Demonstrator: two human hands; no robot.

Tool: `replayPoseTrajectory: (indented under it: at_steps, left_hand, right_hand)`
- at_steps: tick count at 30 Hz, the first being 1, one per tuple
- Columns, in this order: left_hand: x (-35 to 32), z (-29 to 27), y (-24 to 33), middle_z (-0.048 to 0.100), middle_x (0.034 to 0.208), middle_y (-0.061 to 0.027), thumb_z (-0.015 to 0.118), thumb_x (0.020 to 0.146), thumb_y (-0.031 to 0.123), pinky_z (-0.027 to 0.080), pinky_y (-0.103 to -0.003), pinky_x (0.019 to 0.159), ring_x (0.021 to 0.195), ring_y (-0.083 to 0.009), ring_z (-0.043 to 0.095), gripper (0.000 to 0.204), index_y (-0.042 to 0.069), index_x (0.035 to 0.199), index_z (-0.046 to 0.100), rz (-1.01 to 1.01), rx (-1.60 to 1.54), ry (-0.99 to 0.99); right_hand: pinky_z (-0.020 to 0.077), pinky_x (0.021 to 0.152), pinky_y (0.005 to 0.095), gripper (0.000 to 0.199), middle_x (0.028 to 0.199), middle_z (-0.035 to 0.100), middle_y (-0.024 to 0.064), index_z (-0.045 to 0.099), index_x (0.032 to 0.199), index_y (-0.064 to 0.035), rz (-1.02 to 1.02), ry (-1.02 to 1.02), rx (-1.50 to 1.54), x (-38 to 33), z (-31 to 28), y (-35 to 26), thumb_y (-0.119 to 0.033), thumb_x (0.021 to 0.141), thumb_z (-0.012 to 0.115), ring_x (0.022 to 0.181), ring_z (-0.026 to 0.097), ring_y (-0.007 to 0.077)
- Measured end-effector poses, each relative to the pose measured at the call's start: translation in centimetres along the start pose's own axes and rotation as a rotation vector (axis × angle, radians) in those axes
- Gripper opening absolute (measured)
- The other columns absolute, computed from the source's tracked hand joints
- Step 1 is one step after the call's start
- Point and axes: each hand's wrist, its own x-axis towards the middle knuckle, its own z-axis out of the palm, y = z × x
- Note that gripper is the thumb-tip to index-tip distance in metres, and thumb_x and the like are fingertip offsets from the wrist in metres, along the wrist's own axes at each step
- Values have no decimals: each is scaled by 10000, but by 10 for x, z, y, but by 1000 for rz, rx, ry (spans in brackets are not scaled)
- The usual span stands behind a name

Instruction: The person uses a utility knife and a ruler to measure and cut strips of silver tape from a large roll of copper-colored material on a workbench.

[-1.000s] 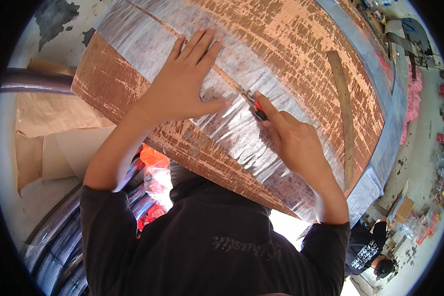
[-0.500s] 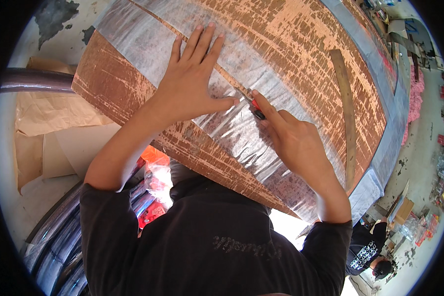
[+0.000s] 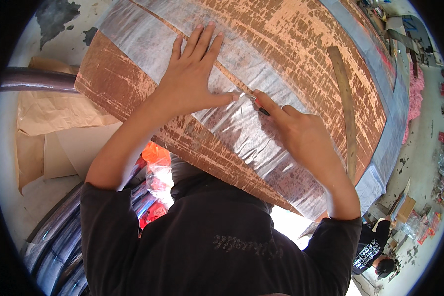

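Observation:
A translucent, wrinkled film [image 3: 246,135] lies across a large worn brown board [image 3: 111,69]. My left hand [image 3: 188,81] rests flat on the film with its fingers spread and its thumb stretched to the right. Beneath its fingertips runs a narrow brown strip [image 3: 227,74]; whether it is a straightedge or bare board between film edges, I cannot tell. In my right hand [image 3: 301,130] is a red and black utility knife [image 3: 260,105], the index finger extended along it. Its tip meets the strip's lower end, just beyond my left thumb. My fingers partly hide the handle.
A long flat brown bar [image 3: 344,103] lies on the board's right side. Shiny dark rolls [image 3: 59,237] stand at lower left, near brown paper [image 3: 59,111]. A co-worker [image 3: 372,251] is at lower right. Assorted packages [image 3: 419,224] lie on the floor at right.
My right hand has drawn the knife a short way right and down along the strip. My left hand stays pressed in nearly the same place.

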Motion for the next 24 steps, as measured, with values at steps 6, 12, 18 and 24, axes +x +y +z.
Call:
replayPoseTrajectory:
  at_steps: [6,12,18,24]
  left_hand:
    - [0,1,-3,143,1856,-233,829,792,726,46,-594,1384,1729,-399,90,1348,58,1783,205,0,20,-16]
    - [0,4,-2,140,1854,-242,800,825,752,47,-603,1380,1727,-417,81,1323,37,1774,219,22,42,-15]
    - [-5,2,-8,195,1832,-263,798,860,726,85,-610,1375,1713,-435,130,1212,42,1740,324,54,-26,20]
    - [-21,-28,-4,398,1756,-220,831,902,595,206,-634,1344,1662,-410,300,910,29,1571,587,132,-192,-15]
  right_hand:
    - [611,624,451,648,878,725,126,492,1666,-240,21,8,39,-5,2,2,-142,1051,670,721,752,337]
    - [601,681,505,586,892,735,151,525,1632,-228,73,13,57,-30,-2,3,-176,1066,668,753,748,379]
    - [566,761,549,335,931,729,199,668,1342,-83,418,208,207,-94,-3,9,-180,1029,737,823,726,436]
    - [555,842,508,333,1110,684,203,665,1085,-13,480,279,165,-161,44,2,-177,889,878,988,683,420]
